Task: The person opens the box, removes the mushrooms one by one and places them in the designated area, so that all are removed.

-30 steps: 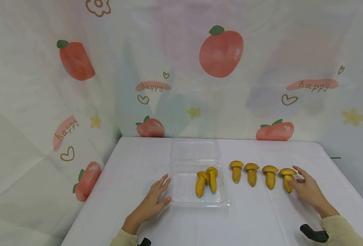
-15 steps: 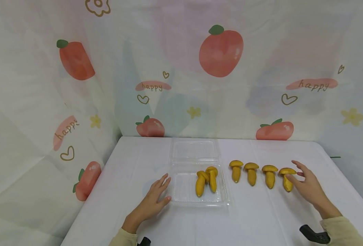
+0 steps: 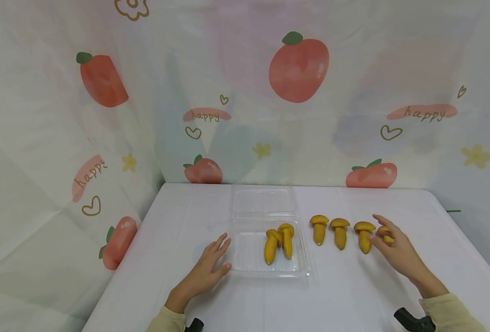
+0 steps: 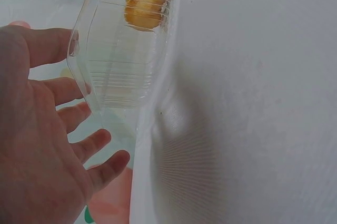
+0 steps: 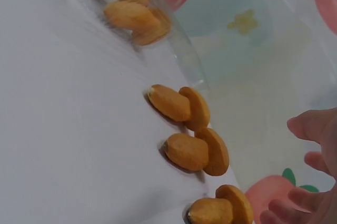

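An empty, loosely spread right hand point(image 3: 401, 256) shifts left across one yellow, round-capped mushroom point(image 3: 388, 239) toward its neighbour point(image 3: 364, 235) just left, leaving both apparently unpicked, while an outstretched left hand point(image 3: 205, 272) flanks a clear plastic box point(image 3: 247, 254).

Backed, beyond the white worktop point(image 3: 332, 288), by a pale backdrop point(image 3: 236, 55) washed in soft pink and blue, folded round the left side and creased there. Printed with a large red fruit point(image 3: 299, 71) with a green leaf point(image 3: 292, 38) at upper centre, smaller red fruits point(image 3: 203, 171) low down by the worktop's rear edge, the word "happy" point(image 3: 205, 115) on pink smears, gold heart outlines point(image 3: 382, 133), yellow flowers point(image 3: 261, 150) and, at the top, a gold flower outline point(image 3: 132, 18). Marked at far right with a short dark green line point(image 3: 453, 211).
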The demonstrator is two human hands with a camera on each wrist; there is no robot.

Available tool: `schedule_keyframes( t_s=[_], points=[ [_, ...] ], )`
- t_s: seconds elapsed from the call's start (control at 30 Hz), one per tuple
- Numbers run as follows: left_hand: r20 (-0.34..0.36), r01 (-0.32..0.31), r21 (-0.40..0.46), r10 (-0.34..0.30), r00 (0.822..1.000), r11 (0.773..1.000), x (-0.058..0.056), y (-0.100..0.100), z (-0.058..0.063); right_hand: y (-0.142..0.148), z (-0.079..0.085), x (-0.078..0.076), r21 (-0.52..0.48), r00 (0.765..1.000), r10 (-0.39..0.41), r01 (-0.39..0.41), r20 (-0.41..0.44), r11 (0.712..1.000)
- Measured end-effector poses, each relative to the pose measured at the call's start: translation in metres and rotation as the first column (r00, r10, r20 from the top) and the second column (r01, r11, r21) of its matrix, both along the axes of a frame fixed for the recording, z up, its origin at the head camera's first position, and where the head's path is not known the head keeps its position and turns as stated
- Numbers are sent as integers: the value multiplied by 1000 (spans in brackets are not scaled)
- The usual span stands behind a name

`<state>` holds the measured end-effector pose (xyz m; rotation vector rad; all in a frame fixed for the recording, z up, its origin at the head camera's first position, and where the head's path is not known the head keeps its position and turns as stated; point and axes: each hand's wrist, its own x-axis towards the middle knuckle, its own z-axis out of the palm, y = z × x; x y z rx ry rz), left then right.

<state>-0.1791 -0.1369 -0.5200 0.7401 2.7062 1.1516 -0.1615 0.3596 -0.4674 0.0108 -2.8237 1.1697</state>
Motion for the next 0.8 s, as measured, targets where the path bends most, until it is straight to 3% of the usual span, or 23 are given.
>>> schedule_keyframes(
  t_s=[0.17,0.33,0.63,0.8],
  points=[
    [11,-4,2,4,1000,1000,1,0,0,-13,-4,1,-30,997,56,-58,-49,998],
    [21,-4,5,4,1000,1000,1,0,2,-28,-6,3,-68,996,74,-77,-42,995],
    [32,-3,9,3,999,1000,2,0,3,-57,-7,6,-47,988,120,-125,-98,991],
    [21,-10,4,10,1000,1000,1,1,3,-70,-6,10,-75,985,153,-159,-74,984]
  ],
)
